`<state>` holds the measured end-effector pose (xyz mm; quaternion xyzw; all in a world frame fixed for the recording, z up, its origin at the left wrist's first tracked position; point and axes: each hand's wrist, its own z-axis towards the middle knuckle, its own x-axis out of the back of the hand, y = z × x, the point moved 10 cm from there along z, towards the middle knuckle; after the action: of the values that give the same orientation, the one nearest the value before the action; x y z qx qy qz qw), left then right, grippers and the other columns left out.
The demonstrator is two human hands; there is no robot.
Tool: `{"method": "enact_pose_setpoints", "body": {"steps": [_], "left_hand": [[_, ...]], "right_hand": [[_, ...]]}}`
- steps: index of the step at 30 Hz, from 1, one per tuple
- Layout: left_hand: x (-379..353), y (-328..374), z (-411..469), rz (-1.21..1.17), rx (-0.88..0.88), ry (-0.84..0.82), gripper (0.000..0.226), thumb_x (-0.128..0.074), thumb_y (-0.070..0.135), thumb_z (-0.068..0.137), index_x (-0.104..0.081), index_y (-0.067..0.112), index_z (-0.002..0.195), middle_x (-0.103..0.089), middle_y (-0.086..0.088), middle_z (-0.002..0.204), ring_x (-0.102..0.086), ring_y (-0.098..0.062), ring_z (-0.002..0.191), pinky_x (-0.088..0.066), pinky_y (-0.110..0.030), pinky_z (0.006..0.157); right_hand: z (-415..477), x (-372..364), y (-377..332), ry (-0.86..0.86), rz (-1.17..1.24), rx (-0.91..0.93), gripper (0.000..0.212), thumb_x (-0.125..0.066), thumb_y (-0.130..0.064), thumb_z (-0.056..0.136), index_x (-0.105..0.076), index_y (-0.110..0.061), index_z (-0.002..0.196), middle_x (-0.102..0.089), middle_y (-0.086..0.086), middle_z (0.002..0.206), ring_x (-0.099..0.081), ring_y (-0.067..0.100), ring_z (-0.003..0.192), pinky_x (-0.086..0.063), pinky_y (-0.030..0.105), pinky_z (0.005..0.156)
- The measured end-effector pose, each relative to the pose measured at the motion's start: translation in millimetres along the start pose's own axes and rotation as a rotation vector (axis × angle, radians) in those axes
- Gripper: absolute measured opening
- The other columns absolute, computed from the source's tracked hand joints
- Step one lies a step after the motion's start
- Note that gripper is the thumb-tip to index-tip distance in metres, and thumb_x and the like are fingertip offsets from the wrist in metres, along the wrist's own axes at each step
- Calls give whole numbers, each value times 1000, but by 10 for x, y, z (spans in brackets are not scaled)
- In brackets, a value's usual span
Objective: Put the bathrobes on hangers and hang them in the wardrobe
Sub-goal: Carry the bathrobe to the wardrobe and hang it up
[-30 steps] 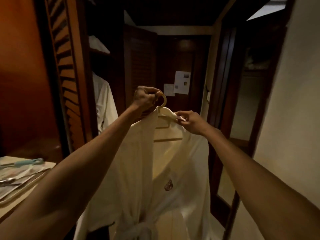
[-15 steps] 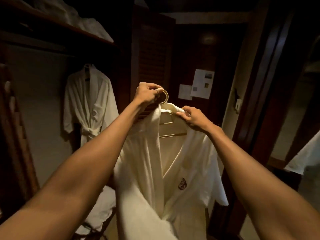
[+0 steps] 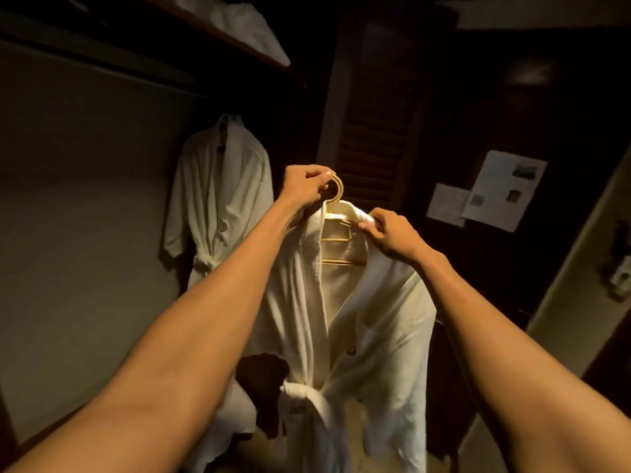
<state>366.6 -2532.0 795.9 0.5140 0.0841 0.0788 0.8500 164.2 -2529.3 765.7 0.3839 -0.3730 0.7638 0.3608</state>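
Bathrobe [image 3: 362, 336]: cream, draped over a pale hanger [image 3: 336, 238] and held up in front of the open wardrobe [image 3: 85, 199]; the belt is knotted at the waist and it is not yet on a rail.
Left hand [image 3: 304, 187]: fingers curled round the hanger's hook, apparently taking the weight.
Right hand [image 3: 392, 233]: pinches the collar where it lies over the hanger's right shoulder, as if seating the cloth.
Second bathrobe [image 3: 218, 199]: hangs inside the wardrobe, beyond the left hand and below a shelf [image 3: 205, 32] that carries folded white linen.
Rail: lost in the dark under the shelf; I cannot tell where it runs.
Door [image 3: 372, 131]: louvred and dark, just behind the hands, with papers [image 3: 505, 189] pinned further right.
Stage: the robe looks dressed on the hanger, so the lift onto the rail probably comes next.
Risk, slipping: the heavy cloth may slide off the right shoulder once the pinch lets go, because the collar sits close to the hanger's end.
Risk, missed hook: in this dim light the hook could miss the rail, and the robe would drop.
Risk, crowding: hung too close, it could knock the second bathrobe askew.
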Motion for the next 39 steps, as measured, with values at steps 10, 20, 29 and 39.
{"method": "enact_pose_setpoints", "body": {"steps": [10, 20, 29, 39], "left_hand": [[414, -513, 1300, 200, -73, 126, 12, -62, 6, 95, -74, 10, 92, -65, -1, 71, -57, -6, 62, -42, -18, 54], [1337, -474, 2320, 420, -134, 290, 16, -63, 6, 95, -71, 2, 107, -67, -1, 78, -60, 0, 63, -47, -11, 63], [2285, -476, 3051, 765, -226, 456, 27, -64, 21, 94, -66, 7, 117, -68, -5, 105, -63, -17, 96, -49, -17, 77], [2620, -1258, 3678, 914, -238, 272, 32, -51, 34, 94, -64, 18, 118, -69, -6, 112, -66, -25, 101, -52, -34, 87]], "right_hand": [[1620, -922, 93, -88, 243, 134, 24, -55, -43, 95, -59, -20, 95, -63, 3, 86, -60, 25, 84, -43, 35, 71], [2889, -1536, -400, -277, 254, 316, 35, -48, -59, 93, -60, -27, 86, -65, 0, 88, -63, 24, 89, -47, 35, 76], [3859, -1630, -1144, 79, 47, 305, 48, -34, -60, 96, -61, -24, 114, -65, 11, 114, -60, 35, 104, -41, 38, 79], [4869, -1279, -1726, 273, -51, 170, 32, -56, -37, 92, -64, -13, 111, -66, 12, 114, -61, 32, 107, -44, 35, 86]]}}
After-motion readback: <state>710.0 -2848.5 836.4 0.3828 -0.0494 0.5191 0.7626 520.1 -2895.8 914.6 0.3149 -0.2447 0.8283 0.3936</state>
